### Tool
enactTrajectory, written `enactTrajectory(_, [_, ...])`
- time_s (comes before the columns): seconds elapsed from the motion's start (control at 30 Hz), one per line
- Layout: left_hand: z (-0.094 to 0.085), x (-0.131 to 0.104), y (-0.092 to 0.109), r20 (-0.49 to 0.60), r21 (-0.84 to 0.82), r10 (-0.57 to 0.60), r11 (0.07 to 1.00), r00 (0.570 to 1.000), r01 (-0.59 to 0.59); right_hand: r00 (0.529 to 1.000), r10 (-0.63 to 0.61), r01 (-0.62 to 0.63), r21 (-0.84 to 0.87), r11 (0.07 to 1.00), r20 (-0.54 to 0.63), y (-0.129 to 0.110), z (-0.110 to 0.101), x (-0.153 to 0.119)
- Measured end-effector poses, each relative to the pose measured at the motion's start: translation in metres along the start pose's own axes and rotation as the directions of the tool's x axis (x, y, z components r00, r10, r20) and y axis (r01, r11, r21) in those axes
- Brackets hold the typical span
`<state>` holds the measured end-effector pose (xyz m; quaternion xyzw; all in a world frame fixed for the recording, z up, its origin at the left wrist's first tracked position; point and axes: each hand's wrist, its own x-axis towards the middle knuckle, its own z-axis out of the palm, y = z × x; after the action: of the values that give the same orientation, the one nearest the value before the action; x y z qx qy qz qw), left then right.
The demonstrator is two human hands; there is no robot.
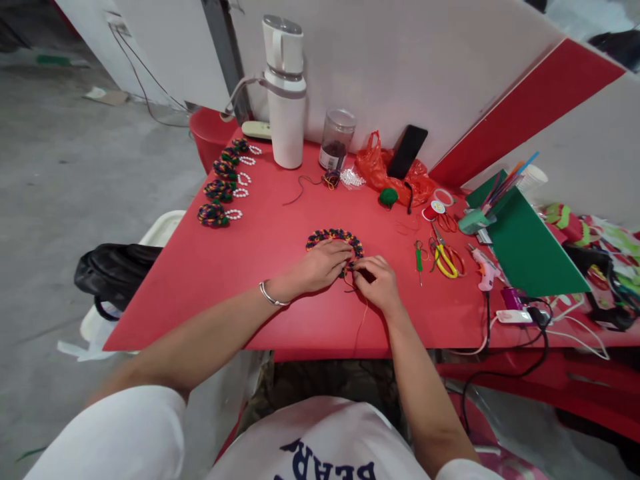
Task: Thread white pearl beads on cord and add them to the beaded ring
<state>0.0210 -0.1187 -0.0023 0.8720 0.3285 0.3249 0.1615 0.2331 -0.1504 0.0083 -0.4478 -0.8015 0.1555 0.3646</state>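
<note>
Right grip (377, 283) pinches the braid (334, 235), green yarn (388, 197) beyond, yellow-handled scissors (441, 249) to its right.

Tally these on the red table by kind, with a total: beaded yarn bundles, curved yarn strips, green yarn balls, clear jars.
Beaded yarn bundles: 5
Curved yarn strip: 1
Green yarn ball: 1
Clear jar: 1
Total: 8
</note>
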Motion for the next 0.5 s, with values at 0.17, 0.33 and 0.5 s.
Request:
enactTrajectory(0.17, [-0.003,0.000,0.001,-0.079,0.007,0.027,1.000,0.996,-0.027,1.000,-0.003,0.003,-0.006,1.000,0.008,-0.001,-0.002,0.001])
enactTrajectory(0.33, [-0.004,-0.001,0.010,-0.028,0.065,0.068,0.996,0.997,-0.066,1.000,-0.023,0.023,-0.008,1.000,0.014,0.000,-0.002,0.001])
enactTrajectory(0.5, [-0.003,-0.002,0.017,0.118,0.103,0.132,0.984,0.984,-0.144,0.997,0.005,-0.004,0.017,1.000,-0.073,0.001,-0.003,-0.004])
